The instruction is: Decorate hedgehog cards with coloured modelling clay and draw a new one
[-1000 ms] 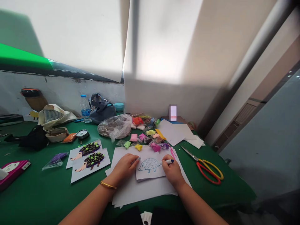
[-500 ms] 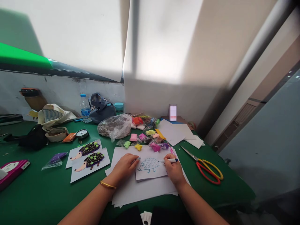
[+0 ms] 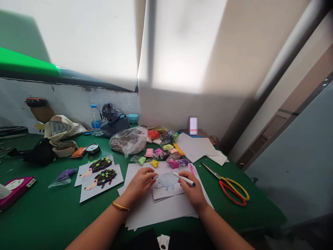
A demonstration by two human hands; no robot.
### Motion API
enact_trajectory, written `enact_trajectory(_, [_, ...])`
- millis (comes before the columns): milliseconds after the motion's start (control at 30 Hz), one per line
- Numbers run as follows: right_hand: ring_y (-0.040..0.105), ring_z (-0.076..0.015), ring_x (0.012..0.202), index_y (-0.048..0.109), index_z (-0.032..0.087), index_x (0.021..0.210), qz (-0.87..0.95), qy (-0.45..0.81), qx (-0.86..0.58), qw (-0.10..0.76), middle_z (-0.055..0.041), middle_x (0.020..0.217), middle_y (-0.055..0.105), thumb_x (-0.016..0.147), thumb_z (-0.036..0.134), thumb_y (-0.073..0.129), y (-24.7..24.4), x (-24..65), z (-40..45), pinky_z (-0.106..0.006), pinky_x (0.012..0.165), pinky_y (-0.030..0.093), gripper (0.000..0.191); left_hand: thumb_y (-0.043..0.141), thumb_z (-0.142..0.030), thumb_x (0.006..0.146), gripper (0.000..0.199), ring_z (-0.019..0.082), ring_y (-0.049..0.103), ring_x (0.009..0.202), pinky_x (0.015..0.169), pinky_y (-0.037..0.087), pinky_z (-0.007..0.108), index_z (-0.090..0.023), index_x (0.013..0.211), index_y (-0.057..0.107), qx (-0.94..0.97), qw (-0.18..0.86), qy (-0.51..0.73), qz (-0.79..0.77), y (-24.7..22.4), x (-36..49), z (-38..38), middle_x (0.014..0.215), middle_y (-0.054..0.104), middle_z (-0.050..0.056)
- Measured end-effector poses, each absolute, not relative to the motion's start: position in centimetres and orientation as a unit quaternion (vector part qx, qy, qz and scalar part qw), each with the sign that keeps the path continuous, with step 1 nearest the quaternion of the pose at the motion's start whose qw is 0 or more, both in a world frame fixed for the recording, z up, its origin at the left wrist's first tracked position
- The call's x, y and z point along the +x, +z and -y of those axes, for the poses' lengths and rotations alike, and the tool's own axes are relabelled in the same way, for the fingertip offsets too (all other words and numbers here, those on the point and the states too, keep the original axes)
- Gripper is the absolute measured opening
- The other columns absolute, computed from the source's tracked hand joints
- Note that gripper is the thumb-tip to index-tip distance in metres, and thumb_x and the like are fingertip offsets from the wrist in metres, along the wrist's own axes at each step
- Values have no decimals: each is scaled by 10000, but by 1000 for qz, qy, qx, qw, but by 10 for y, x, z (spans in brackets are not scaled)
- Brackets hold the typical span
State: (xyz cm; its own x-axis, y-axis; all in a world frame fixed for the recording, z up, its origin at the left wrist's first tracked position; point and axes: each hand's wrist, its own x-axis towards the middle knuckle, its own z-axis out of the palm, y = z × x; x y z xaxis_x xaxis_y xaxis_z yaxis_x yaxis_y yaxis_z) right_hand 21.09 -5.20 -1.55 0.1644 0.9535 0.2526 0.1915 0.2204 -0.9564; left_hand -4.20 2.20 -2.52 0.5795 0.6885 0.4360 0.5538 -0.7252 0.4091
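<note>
A hedgehog drawing (image 3: 168,182) in blue line lies on white card atop a stack of larger white sheets (image 3: 145,217). My right hand (image 3: 192,191) is closed round a white marker (image 3: 186,180) with a dark blue end. The marker's tip is at the upper right of the hedgehog's back. At the card's left edge, my left hand (image 3: 142,182) has its fingers pinched on a small pale cap-like piece (image 3: 156,176), mostly hidden by the fingers. Two finished hedgehog cards (image 3: 100,182) with dark bodies and green dots lie to the left.
Scissors (image 3: 226,184) with red and yellow handles lie at right. Several colourful clay packets (image 3: 173,162) and a plastic bag (image 3: 128,140) sit behind the paper. Further back stand a water bottle (image 3: 96,121) and a blue-grey bag (image 3: 114,123). A magenta box (image 3: 18,191) is at far left.
My right hand has tilted the marker, bringing its tip from the hedgehog's rear up to its upper back. My left hand's fingers have lifted slightly. The card has turned a little.
</note>
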Motion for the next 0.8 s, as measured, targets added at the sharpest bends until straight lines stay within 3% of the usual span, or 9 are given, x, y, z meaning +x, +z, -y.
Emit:
enact_trajectory(300, [591, -156, 672, 635, 182, 926, 521, 483, -428, 559, -17, 719, 659, 871, 368, 570, -3, 184, 57, -295, 667, 483, 205, 496, -288, 952, 232, 235, 556, 937, 824, 426, 386, -231, 1124, 641, 901, 82, 285, -317, -17, -38, -11, 990, 654, 78])
enact_trajectory(467, [597, -150, 645, 643, 172, 905, 491, 537, -399, 558, -21, 696, 673, 845, 411, 633, -7, 175, 53, -292, 650, 477, 246, 444, -259, 956, 175, 227, 527, 853, 791, 410, 373, -191, 955, 605, 908, 72, 259, -322, -8, -33, 3, 879, 627, 64])
enact_trajectory(667, [596, -134, 603, 624, 168, 865, 381, 617, -359, 588, -19, 625, 666, 796, 468, 705, -4, 165, 55, -234, 562, 434, 318, 323, -305, 1000, 284, 191, 506, 718, 658, 392, 307, -195, 826, 519, 893, 131, 252, -348, 1, -27, 17, 786, 579, 34])
enact_trajectory(800, [598, -129, 592, 616, 172, 849, 349, 627, -353, 601, -14, 609, 660, 775, 485, 728, 1, 162, 60, -221, 545, 433, 341, 361, -268, 977, 244, 207, 488, 735, 672, 370, 325, -198, 785, 493, 897, 69, 253, -355, 3, -24, 19, 787, 571, 45])
